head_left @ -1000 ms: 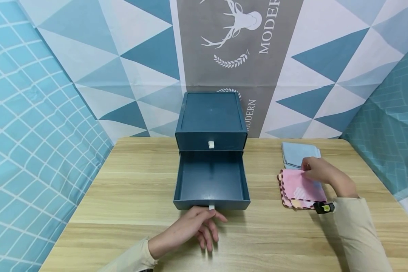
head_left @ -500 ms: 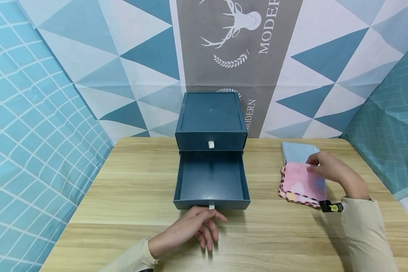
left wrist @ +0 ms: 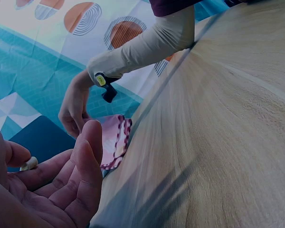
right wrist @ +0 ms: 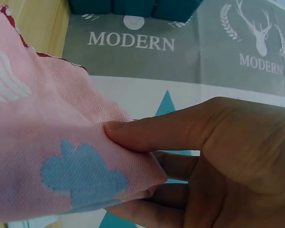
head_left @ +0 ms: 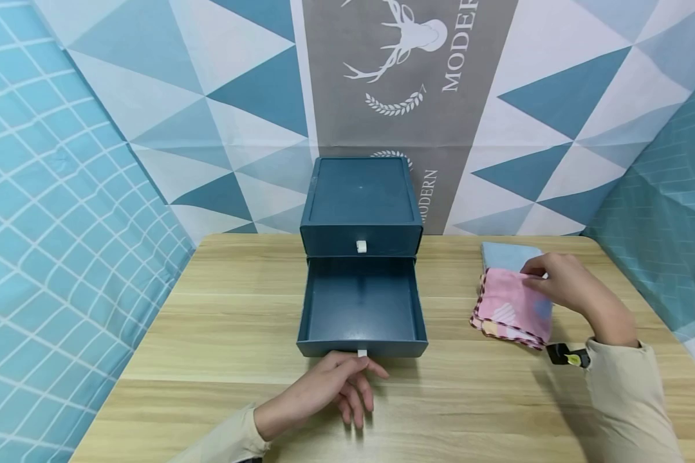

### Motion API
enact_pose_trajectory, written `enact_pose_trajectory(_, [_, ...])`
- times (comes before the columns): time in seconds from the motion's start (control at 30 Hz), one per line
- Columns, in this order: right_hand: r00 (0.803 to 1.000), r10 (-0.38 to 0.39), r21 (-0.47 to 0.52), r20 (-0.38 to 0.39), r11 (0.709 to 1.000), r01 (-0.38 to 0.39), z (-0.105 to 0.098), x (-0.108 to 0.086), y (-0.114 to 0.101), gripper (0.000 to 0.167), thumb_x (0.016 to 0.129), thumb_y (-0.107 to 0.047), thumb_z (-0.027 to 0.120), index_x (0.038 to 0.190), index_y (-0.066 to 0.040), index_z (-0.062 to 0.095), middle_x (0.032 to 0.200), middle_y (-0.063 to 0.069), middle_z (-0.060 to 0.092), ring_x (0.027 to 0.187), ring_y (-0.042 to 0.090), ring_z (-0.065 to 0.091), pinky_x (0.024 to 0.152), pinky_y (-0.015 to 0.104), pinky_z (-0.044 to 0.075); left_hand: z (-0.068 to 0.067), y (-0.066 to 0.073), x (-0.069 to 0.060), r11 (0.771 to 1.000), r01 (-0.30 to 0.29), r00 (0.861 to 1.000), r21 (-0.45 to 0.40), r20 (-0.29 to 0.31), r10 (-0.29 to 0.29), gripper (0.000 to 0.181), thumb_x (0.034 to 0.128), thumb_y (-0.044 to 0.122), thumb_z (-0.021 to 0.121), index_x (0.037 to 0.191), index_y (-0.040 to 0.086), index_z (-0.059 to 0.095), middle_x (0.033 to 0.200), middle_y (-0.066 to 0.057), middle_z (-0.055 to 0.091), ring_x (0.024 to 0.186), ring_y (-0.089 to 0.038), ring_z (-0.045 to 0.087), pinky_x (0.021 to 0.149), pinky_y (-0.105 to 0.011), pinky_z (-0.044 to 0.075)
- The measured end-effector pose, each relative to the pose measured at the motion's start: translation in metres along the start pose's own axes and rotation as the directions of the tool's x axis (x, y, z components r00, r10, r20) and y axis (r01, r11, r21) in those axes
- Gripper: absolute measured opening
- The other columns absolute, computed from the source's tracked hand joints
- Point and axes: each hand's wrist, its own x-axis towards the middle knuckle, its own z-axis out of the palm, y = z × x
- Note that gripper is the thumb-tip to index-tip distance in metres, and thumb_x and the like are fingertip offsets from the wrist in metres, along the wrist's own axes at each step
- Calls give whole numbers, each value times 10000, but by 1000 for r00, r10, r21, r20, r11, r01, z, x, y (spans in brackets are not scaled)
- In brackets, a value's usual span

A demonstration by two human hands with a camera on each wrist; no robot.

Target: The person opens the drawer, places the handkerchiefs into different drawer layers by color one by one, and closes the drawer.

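Observation:
In the head view my right hand (head_left: 570, 286) pinches the upper edge of a folded pink towel (head_left: 506, 299) with a dark red stitched border. The right wrist view shows the thumb on top of the towel (right wrist: 52, 123) and fingers beneath, near a blue printed patch. Behind it lies a folded light blue towel (head_left: 500, 254), partly covered. My left hand (head_left: 333, 386) is at the front of the pulled-out lower drawer (head_left: 359, 315). Its thumb and a finger pinch the drawer's white pull tab (left wrist: 28, 164); the other fingers are loosely spread.
The dark blue two-drawer cabinet (head_left: 361, 193) stands at the back of the wooden table (head_left: 231, 308), its upper drawer pushed in. Nothing lies in the lower drawer. Patterned cloth (head_left: 255, 96) hangs behind, and blue sheets border both sides.
My right hand has moved right and the pink towel has come up and back, now covering more of the light blue towel. The left hand and the drawer stay in place.

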Motion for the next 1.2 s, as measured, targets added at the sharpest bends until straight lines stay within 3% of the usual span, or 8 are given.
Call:
enact_pose_trajectory(0.5, [994, -40, -28, -104, 999, 38, -14, -10, -28, 117, 888, -24, 710, 995, 7, 748, 907, 133, 725, 796, 265, 657, 647, 415, 526, 1, 0, 0, 1000, -15, 1000, 3, 2, 15, 477, 1093, 320, 359, 1295, -40, 598, 806, -68, 683, 595, -118, 669, 515, -226, 516])
enact_pose_trajectory(0.87, [974, -86, -84, -211, 994, 70, -22, -18, -46, 101, 872, -21, 733, 964, 18, 747, 822, 95, 719, 639, 134, 567, 541, 319, 460, 1, 0, -2, 1000, -9, 1000, 6, -6, 9, 485, 1083, 343, 382, 1290, -37, 602, 808, -69, 686, 597, -117, 668, 516, -225, 516])
enact_pose_trajectory(1.0, [955, -118, -100, -273, 991, 94, -24, -21, -53, 102, 855, -19, 752, 954, 7, 747, 801, 67, 714, 620, 109, 545, 528, 298, 442, 1, 0, -2, 1000, -10, 1000, 7, -5, 10, 491, 1078, 353, 394, 1289, -38, 602, 807, -70, 687, 596, -119, 669, 516, -224, 516])
enact_pose_trajectory(1.2, [891, -219, -155, -398, 973, 170, -28, -24, -64, 129, 799, -9, 791, 921, -35, 754, 789, 50, 713, 612, 103, 547, 530, 294, 447, 0, -1, -1, 1000, -15, 1000, 4, 2, 15, 485, 1084, 337, 380, 1293, -44, 596, 805, -67, 687, 597, -116, 669, 514, -226, 518])
